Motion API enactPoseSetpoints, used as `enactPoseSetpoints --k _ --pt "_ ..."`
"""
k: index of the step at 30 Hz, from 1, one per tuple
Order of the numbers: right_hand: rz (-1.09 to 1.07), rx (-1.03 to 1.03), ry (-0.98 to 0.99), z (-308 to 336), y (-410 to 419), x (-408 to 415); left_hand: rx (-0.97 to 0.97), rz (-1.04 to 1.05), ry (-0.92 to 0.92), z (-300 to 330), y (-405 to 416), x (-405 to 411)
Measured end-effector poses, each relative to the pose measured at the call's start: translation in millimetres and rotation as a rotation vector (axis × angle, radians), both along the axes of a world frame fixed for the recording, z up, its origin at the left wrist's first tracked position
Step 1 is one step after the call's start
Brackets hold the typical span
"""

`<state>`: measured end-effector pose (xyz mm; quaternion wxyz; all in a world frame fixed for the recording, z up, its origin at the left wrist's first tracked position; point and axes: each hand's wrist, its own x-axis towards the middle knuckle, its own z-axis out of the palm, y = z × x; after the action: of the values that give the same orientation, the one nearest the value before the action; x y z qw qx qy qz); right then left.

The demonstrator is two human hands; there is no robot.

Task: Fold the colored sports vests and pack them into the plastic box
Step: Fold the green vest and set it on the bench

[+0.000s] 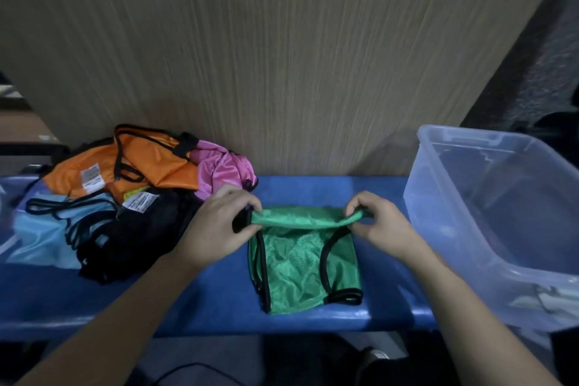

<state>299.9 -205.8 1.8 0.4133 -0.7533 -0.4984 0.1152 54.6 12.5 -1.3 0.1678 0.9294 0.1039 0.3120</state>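
Note:
A green mesh vest with black trim lies partly folded on the blue bench. My left hand pinches the vest's far left corner and my right hand pinches its far right corner, lifting the far edge into a fold. A clear plastic box stands to the right on the bench's end; I see no vest in it. To the left lies a heap of vests: orange, pink, light blue and black.
A wood-grain wall rises directly behind the bench. Below the bench's front edge the floor is dark, with a cable and a shoe tip. Something pale lies under the box's near corner.

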Motion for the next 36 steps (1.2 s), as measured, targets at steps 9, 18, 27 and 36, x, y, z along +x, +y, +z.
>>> enactPoseSetpoints --k 9,18,27,36 --pt "0.113 -0.119 -0.107 -7 -37 -24 0.137 -0.150 0.153 -19 -34 -30" --pt "0.204 -0.222 -0.142 -18 -56 -33 0.154 -0.207 0.290 -27 -49 -43" --pt "0.273 -0.360 -0.155 -18 -59 -39 0.166 -0.232 0.231 -24 -55 -45" --pt "0.173 -0.205 -0.252 -14 -35 -49 0.121 -0.102 0.140 -22 -60 -22"
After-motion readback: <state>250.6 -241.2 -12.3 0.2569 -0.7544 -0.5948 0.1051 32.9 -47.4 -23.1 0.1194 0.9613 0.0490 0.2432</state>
